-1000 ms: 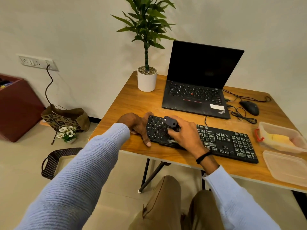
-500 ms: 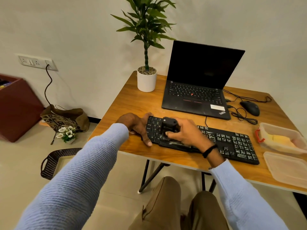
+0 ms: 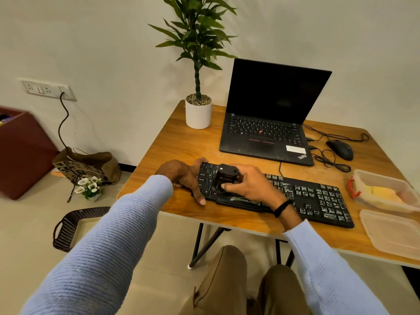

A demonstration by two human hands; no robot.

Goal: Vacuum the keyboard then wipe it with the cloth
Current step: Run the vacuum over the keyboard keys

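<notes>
Gripping the vacuum [image 3: 226, 175] on the keyboard [image 3: 318, 201], right hand [image 3: 253, 186] fingers curl; left hand [image 3: 181, 176] clasps its end.

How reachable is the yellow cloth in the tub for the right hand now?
Likely yes, but the right hand must first release the vacuum. The cloth lies in an open tub past the keyboard, nothing between.

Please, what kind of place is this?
Probably a small office or a home work corner. A light wooden desk carries an open black laptop, a black wired mouse and a black full-size keyboard. A white wall socket panel sits on the wall to its left.
</notes>
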